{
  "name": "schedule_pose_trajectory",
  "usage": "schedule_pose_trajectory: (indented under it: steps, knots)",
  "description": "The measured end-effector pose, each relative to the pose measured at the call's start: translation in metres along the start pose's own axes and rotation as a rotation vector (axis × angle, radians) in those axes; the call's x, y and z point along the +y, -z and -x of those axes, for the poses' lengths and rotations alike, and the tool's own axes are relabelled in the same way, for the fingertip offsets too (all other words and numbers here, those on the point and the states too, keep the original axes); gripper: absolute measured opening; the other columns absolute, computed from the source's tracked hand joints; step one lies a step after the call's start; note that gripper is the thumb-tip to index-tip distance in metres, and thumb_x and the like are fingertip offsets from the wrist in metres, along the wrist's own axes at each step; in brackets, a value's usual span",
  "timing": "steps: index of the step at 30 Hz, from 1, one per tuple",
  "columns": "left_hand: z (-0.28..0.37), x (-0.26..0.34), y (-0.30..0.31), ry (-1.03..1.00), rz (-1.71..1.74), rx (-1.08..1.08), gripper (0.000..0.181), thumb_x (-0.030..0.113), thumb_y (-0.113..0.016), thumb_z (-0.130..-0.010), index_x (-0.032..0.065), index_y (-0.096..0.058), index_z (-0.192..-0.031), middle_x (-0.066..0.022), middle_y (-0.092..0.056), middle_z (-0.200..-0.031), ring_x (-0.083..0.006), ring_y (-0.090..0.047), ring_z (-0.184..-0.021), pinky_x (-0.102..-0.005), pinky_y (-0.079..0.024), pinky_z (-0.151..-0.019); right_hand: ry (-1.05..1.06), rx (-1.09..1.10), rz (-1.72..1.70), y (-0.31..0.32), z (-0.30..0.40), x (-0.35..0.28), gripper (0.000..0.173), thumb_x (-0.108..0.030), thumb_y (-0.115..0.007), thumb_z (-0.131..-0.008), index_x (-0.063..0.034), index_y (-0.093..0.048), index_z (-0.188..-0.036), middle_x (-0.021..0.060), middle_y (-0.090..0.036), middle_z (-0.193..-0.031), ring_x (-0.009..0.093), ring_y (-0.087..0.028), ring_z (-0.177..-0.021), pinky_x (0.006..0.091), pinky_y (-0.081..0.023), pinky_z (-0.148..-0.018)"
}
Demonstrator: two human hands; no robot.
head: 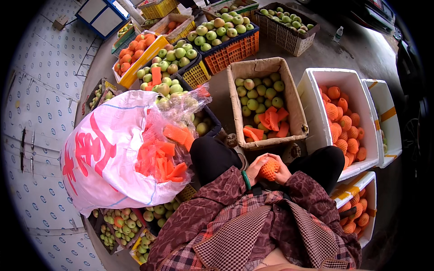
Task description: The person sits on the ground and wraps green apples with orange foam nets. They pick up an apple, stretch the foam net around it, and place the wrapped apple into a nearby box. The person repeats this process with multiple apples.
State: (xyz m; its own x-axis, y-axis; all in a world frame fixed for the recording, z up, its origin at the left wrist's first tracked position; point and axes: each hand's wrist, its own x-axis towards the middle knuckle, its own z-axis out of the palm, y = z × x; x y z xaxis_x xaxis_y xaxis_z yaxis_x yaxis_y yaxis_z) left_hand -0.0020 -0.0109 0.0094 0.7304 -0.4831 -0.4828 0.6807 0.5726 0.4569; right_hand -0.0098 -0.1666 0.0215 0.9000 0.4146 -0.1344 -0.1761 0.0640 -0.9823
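An apple in an orange foam net is held in front of my lap, between my left hand and my right hand. The net covers most of the fruit. A green bangle sits on my left wrist. Just beyond my knees stands a cloth-lined crate of bare green apples, with several flat orange foam nets lying on top. To my left a large white woven sack gapes, full of loose foam nets. At my right a white foam box holds netted apples.
More foam boxes stand at the right, one low beside my hip. Crates of apples, one of them orange, crowd the far side and the left. A plastic bottle stands on the floor at the far right, near a parked car.
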Motion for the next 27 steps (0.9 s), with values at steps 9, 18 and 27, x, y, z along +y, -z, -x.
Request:
schedule_pose_trajectory:
  steps: [9,18,27]
  knots:
    - [-0.012,-0.006,0.013,-0.111,-0.085,0.088,0.031,0.028,-0.034,-0.095,0.0046,-0.048,-0.111,-0.0084,-0.055,-0.107,-0.0177,-0.056,-0.098,-0.0319,-0.044,-0.088,-0.026,0.018,-0.047,-0.002,-0.006,0.01,0.066,0.001,-0.065,-0.071,-0.0021,-0.03,-0.127,0.012,-0.043,-0.121,0.019,-0.044,-0.114,0.0316,-0.036,-0.098]
    - [-0.002,0.005,0.002,-0.069,0.008,0.113,0.028,0.025,-0.032,-0.094,0.0046,-0.051,-0.1,-0.0086,-0.058,-0.097,-0.0186,-0.058,-0.09,-0.0316,-0.046,-0.082,0.016,-0.069,0.011,-0.003,-0.003,-0.004,0.08,-0.002,-0.072,-0.067,-0.0025,-0.025,-0.132,0.0127,-0.038,-0.128,0.02,-0.04,-0.119,0.0326,-0.032,-0.101]
    - [-0.01,-0.001,0.016,-0.043,-0.004,0.237,0.031,0.028,-0.039,-0.092,0.0019,-0.054,-0.088,-0.01,-0.061,-0.085,-0.019,-0.06,-0.076,-0.0309,-0.048,-0.075,0.019,-0.134,-0.017,-0.009,0.0,-0.003,0.089,-0.007,-0.077,-0.064,-0.0024,-0.023,-0.134,0.0123,-0.038,-0.13,0.021,-0.039,-0.121,0.0327,-0.031,-0.102]
